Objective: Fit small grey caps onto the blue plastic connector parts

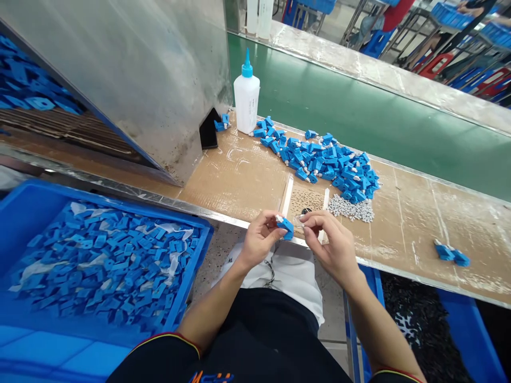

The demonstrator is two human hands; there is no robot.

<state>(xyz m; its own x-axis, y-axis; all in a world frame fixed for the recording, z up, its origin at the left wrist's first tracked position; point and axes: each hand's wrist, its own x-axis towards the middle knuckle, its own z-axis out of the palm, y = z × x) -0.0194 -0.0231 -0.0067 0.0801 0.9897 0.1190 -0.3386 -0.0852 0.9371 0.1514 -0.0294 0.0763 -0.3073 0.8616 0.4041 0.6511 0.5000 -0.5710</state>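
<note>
Between the thumb and fingers of my left hand [260, 238] is a small blue plastic part [286, 227] with a white piece at its upper end. My right hand [330, 239] is beside it, thumb and forefinger pinched together; whatever they hold is too small to make out. Just past the fingertips lie a small black round item [306, 211] and a clear round dish or ring [297, 221]. Tiny dark bits [305, 198] are spread on the board there between two white strips. Small grey pieces [351, 208] lie heaped beyond my right hand, beside a pile of similar blue parts [323, 159].
A white bottle with a blue nozzle [246, 98] stands behind, near a metal chute [159, 69]. Blue parts fill a bin [205, 234] at left; black pieces [423, 324] fill another at lower right. Two blue parts [452, 253] lie far right. A green belt [339, 101] runs behind.
</note>
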